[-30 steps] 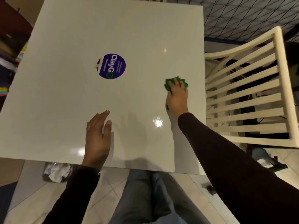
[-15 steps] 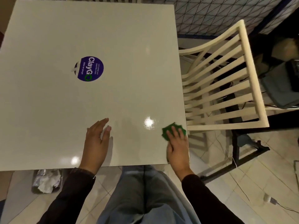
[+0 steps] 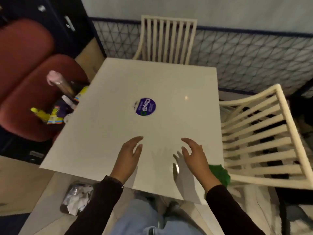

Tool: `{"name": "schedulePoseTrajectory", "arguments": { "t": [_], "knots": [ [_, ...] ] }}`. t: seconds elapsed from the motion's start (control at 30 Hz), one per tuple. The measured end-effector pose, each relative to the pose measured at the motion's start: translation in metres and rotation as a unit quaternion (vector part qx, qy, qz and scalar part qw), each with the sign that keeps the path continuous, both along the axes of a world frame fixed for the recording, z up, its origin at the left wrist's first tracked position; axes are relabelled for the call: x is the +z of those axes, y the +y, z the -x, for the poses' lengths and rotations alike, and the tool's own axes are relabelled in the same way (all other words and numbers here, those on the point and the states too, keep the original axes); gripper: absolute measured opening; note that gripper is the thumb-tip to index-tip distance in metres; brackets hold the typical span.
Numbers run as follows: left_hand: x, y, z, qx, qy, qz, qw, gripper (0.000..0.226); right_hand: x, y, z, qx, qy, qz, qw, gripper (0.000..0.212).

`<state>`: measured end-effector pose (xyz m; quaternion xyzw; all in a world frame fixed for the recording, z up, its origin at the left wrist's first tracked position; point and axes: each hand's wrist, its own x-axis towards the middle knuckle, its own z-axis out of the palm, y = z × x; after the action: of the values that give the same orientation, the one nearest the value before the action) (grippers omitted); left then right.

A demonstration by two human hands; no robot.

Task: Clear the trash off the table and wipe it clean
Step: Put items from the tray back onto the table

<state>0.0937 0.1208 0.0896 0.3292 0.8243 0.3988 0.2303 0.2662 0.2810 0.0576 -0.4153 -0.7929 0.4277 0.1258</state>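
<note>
Released since the earlier frame, the cloth (image 3: 219, 174) is left at the 4 o'clock edge of the bench (image 3: 118, 126), seemingly overhanging. The left hand (image 3: 127, 157) and right hand (image 3: 194, 155) are held open and empty. If nudged, it could be knocked to the floor (image 3: 42, 184).

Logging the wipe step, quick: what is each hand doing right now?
Left hand: open, holding nothing.
Right hand: open; green cloth lies beside it.

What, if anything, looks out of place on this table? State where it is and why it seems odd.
The green cloth sits bunched at the near right corner of the table, seemingly overhanging the edge, with neither the left hand nor the right hand holding it. It might slip off.
</note>
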Motion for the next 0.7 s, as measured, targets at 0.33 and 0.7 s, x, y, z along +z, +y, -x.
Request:
{"name": "schedulePoseTrajectory", "arguments": {
  "t": [0.33, 0.7],
  "knots": [
    [0.008, -0.071, 0.137, 0.110, -0.037, -0.037, 0.993, 0.025, 0.052, -0.033, 0.195, 0.133, 0.026, -0.021, 0.991, 0.025],
    [-0.034, -0.180, 0.395, 0.164, -0.099, -0.025, 0.981, 0.034, 0.011, -0.126, 0.434, 0.148, -0.040, 0.021, 0.988, 0.050]
  ]
}}
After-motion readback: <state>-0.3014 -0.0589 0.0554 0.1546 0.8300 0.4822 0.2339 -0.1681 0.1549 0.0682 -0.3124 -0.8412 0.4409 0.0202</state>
